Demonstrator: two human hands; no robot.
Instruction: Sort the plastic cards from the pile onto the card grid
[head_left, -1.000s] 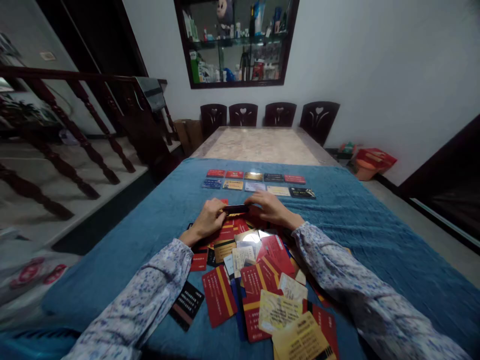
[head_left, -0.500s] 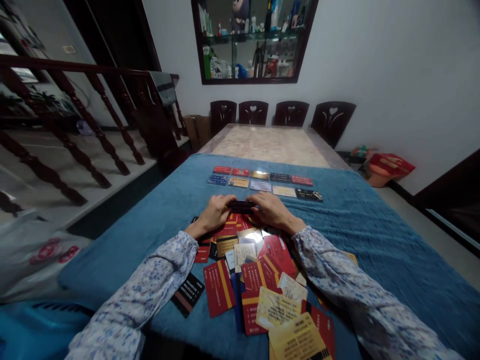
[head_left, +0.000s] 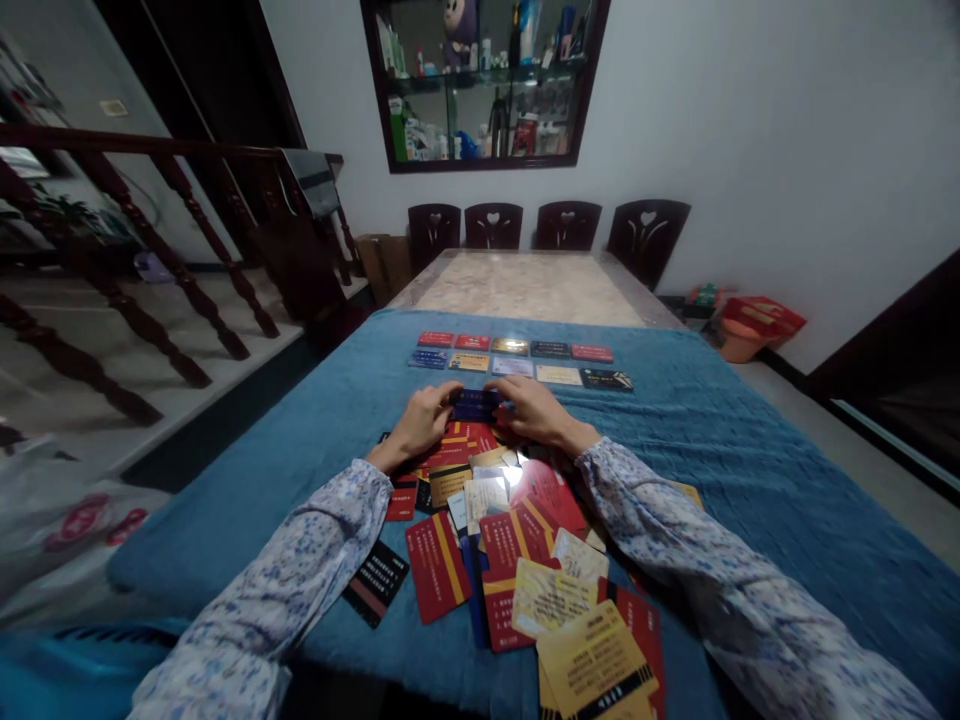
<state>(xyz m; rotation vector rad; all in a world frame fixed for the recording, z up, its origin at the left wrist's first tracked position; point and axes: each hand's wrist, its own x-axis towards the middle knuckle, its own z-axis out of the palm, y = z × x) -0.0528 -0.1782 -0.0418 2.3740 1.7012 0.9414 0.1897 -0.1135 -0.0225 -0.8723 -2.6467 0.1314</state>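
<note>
Between my two hands is a dark blue card (head_left: 474, 404), held by its short ends just above a loose heap of cards. My left hand (head_left: 422, 420) pinches its left end, and my right hand (head_left: 534, 410) grips the right end. Whether it is one card or a small stack, I cannot tell. Below my wrists the heap spreads toward me: red cards with yellow stripes (head_left: 436, 567), yellow cards (head_left: 596, 655) and a black card (head_left: 377, 583). Past my fingers lie two rows of cards, among them a blue card (head_left: 429, 359) and a black card (head_left: 607, 379).
A blue cloth (head_left: 300, 420) covers the near part of the table, with bare marble top (head_left: 525, 282) beyond. Dark chairs (head_left: 493, 227) line the far end. A wooden railing (head_left: 187, 200) and plastic bags (head_left: 82, 520) are at left.
The dark card has tilted, so its blue face now shows instead of a dark edge. Both hands remain on its ends. The whole view has shifted slightly.
</note>
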